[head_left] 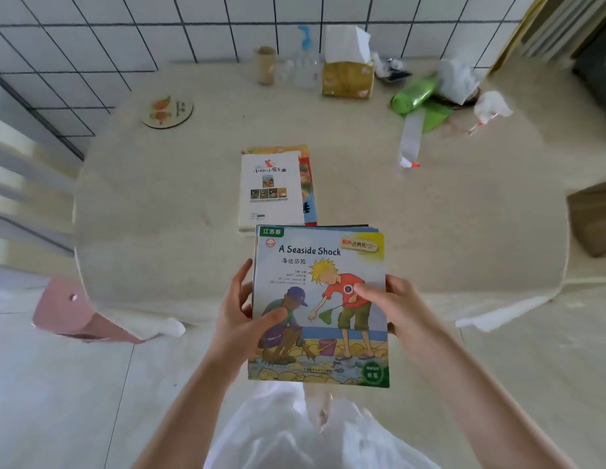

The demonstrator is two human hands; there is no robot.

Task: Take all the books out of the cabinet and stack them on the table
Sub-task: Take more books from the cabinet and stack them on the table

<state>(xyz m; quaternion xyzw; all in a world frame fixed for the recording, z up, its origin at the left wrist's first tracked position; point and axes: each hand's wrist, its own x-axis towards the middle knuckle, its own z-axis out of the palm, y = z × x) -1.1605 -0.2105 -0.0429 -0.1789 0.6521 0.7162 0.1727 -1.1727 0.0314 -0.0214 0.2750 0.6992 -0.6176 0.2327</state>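
Note:
I hold a bundle of thin picture books (323, 258) at the table's near edge; the top cover reads "A Seaside Shock". My left hand (242, 316) grips its left edge with the thumb on the cover. My right hand (391, 304) grips the right edge the same way. Beyond it, in the middle of the round cream table (159, 204), lies a small stack of books (272, 191), a white-covered one on top of colourful ones. The cabinet is out of view.
At the table's back stand a tissue box (348, 77), a clear spray bottle (306, 62) and a brown cup (266, 64). A round coaster (167, 111) lies back left. Green plastic bags and crumpled wrappers (430, 96) clutter the back right. A pink stool (76, 313) stands at the left.

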